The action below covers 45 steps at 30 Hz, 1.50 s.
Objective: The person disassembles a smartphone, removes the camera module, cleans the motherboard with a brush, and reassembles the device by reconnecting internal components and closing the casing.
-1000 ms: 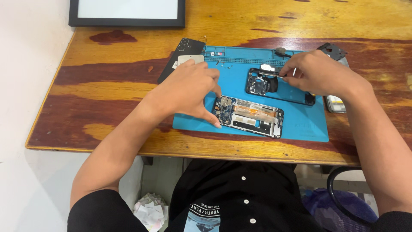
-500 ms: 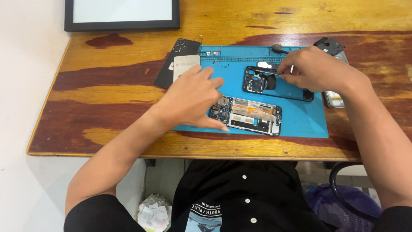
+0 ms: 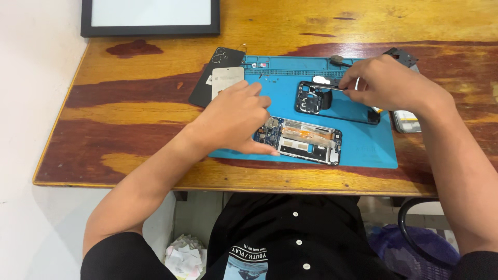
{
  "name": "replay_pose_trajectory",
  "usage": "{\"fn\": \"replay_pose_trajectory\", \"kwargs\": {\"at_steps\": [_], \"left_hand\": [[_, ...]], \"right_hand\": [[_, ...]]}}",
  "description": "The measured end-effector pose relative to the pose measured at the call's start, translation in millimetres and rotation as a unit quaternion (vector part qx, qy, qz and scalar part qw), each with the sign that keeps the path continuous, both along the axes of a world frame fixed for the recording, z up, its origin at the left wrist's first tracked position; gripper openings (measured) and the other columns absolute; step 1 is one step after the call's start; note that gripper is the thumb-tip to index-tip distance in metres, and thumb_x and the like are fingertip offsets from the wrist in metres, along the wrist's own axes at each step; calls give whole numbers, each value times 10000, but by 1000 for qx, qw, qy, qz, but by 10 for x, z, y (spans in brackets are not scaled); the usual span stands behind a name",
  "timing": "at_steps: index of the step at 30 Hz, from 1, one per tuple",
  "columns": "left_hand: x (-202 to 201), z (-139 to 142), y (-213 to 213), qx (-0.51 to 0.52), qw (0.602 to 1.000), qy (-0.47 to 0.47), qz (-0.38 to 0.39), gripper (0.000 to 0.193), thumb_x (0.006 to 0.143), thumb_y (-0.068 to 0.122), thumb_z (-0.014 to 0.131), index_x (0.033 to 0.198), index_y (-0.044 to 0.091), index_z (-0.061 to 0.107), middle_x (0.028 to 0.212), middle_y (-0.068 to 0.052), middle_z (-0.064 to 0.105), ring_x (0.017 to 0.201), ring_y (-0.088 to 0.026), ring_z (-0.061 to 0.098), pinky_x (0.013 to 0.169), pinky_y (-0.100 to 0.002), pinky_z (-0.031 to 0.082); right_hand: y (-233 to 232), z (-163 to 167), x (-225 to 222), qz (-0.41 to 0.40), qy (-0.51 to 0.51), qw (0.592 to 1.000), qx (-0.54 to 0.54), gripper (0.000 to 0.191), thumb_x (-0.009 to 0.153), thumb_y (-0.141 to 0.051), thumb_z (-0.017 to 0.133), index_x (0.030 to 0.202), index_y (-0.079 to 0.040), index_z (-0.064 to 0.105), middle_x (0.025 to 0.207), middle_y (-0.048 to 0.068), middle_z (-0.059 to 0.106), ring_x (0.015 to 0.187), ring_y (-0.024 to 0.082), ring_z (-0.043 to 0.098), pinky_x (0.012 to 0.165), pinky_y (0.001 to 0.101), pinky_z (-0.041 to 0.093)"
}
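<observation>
The left hand (image 3: 233, 122) rests on the blue mat (image 3: 363, 148), its fingers spread loosely against the left end of the open phone body (image 3: 306, 140), which lies near the mat's 6 o'clock edge. At 2 o'clock from it, the right hand (image 3: 386, 83) pinches thin tweezers (image 3: 324, 86) in pressed-together fingers, over the black phone frame (image 3: 321, 101). A black back cover (image 3: 215, 75) lies on the tabletop (image 3: 129, 119) at the mat's 10 o'clock corner.

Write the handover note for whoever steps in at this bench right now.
Left hand: rests on the left end of the opened phone, steadying it on the blue mat.
Right hand: holds tweezers over the black frame farther back on the mat.
Done: back cover is off, lying left of the mat.
Left: the phone's boards remain exposed; nothing is reassembled.
</observation>
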<state>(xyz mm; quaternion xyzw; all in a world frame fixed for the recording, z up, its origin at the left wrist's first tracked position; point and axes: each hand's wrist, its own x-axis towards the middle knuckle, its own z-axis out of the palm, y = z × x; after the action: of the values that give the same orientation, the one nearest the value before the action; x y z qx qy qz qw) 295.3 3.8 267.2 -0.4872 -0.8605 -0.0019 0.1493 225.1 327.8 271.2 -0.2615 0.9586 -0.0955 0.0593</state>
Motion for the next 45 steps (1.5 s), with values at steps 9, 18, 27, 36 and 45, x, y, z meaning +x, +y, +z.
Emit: {"fn": "replay_pose_trajectory", "kwargs": {"at_steps": [9, 18, 27, 36, 45], "left_hand": [[-88, 5, -23, 66, 991, -114, -24, 530, 740, 560, 837, 1095, 170, 783, 1051, -93, 629, 968, -294, 574, 800, -427, 452], [-98, -12, 15, 54, 990, -133, -5, 512, 708, 516, 843, 1097, 190, 779, 1074, -71, 643, 973, -297, 568, 811, -433, 460], [-98, 40, -29, 38, 984, -176, 0, 687, 665, 682, 807, 1128, 180, 726, 967, -66, 655, 926, -309, 571, 764, -452, 457], [-113, -38, -42, 58, 986, -156, 14, 826, 656, 669, 830, 1186, 56, 671, 1011, -110, 702, 976, -337, 623, 803, -457, 471], [-108, -36, -11, 31, 985, -165, 34, 909, 647, 754, 797, 1188, 35, 669, 1023, -113, 696, 972, -318, 618, 796, -441, 476]], "right_hand": [[32, 24, -13, 7, 13, 1000, -20, 258, 849, -105, 747, 1103, -75, 782, 952, 138, 783, 780, 262, 750, 703, 405, 594], [61, 29, -9, -7, 41, 999, -11, 344, 804, -29, 714, 1143, -57, 770, 1022, 174, 759, 869, 314, 740, 767, 446, 583], [106, 18, -40, -13, 16, 1000, -13, 243, 921, -108, 659, 1137, -56, 756, 1047, 173, 759, 897, 345, 738, 805, 455, 580], [231, -39, -184, -30, 74, 995, -67, 213, 974, -123, 639, 1133, 14, 676, 1025, 227, 738, 964, 395, 707, 820, 477, 555], [-194, -39, -7, -100, -94, 989, 48, 571, 990, -385, 642, 1405, -7, 541, 992, 237, 730, 913, 352, 736, 803, 454, 581]]}}
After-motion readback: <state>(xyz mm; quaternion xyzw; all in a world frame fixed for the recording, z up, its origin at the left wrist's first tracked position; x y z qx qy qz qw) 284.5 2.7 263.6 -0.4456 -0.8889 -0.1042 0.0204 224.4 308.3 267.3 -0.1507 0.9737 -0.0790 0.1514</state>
